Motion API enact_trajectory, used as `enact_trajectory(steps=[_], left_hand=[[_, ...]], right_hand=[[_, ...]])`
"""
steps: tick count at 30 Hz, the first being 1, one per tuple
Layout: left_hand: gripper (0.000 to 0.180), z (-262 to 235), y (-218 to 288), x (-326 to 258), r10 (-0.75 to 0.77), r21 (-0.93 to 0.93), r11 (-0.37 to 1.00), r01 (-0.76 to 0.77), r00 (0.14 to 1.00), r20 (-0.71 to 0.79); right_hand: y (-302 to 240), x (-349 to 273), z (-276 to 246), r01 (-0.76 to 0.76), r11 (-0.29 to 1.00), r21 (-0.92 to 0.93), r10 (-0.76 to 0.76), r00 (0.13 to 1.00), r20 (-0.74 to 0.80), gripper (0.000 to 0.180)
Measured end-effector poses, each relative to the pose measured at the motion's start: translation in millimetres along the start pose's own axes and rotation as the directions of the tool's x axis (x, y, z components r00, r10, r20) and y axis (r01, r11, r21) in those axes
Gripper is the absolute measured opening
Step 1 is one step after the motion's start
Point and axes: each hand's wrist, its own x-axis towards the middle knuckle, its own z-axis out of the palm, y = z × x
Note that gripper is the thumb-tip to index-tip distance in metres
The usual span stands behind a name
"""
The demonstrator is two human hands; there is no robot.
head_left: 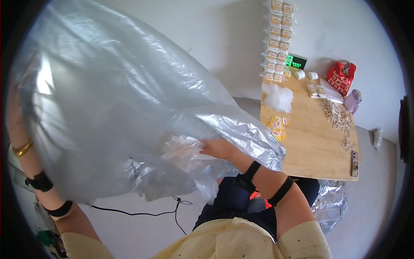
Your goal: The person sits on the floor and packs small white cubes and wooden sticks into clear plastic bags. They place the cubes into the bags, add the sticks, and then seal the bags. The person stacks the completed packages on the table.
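A huge, translucent silvery plastic bag (125, 86) billows across the left half of the view, puffed up and raised in front of me. At its far left edge is my left hand (16, 118), arm stretched up beside the film; its fingers are covered by the plastic or lost at the rim. My right hand (217, 149) is closed at the lower side of the bag, with its fingertips on a bunch of crumpled thin clear plastic (185, 149). Loose folds of the bag hang over and below my right wrist.
To the right stands a wooden table (315, 146) with yellow-white cards (278, 127), clear small bags (278, 97), a pile of thin sticks (336, 114), a red bag (342, 77) and a phone (354, 164). Strips of packets (277, 43) rise behind it. A black cable (133, 213) crosses the floor.
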Motion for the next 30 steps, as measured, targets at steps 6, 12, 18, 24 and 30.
enact_trajectory(steps=[6, 12, 18, 24, 30], left_hand=[[0.035, 52, 3, 5, -0.608, -0.440, 0.644, 0.625, 0.768, 0.201], [0.034, 105, 18, -4, -0.789, -0.534, 0.466, 0.705, 0.604, 0.109], [0.033, 93, -36, -4, -0.662, -0.382, 0.499, 0.778, 0.627, 0.411], [0.032, 122, -20, -7, -0.602, -0.357, 0.613, 0.705, 0.709, 0.367], [0.032, 174, 9, -21, -0.549, -0.406, 0.678, 0.613, 0.789, 0.275]], right_hand=[[-12, -1, -51, 0.393, 0.896, 0.208, -0.374, 0.919, -0.125, 0.035], [-9, -44, -120, 0.373, 0.744, 0.555, -0.255, 0.925, -0.280, 0.032], [50, -97, -178, 0.335, 0.611, 0.718, 0.011, 0.902, -0.431, 0.033], [166, -212, -219, 0.380, 0.504, 0.776, 0.390, 0.701, -0.597, 0.043], [302, -331, -179, 0.144, 0.421, 0.895, 0.798, 0.410, -0.441, 0.043]])
